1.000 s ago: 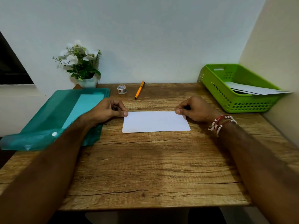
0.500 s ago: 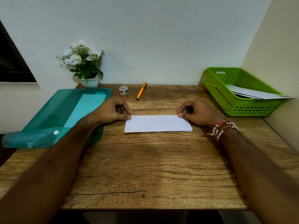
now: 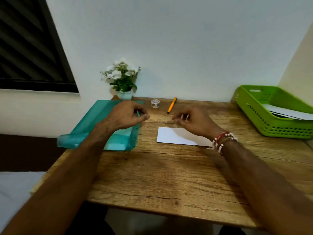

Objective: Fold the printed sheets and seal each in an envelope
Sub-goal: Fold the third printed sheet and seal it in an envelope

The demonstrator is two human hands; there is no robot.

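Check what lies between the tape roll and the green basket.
The orange pen, near the tape roll; the desk beyond is bare up to the green basket. Head view.
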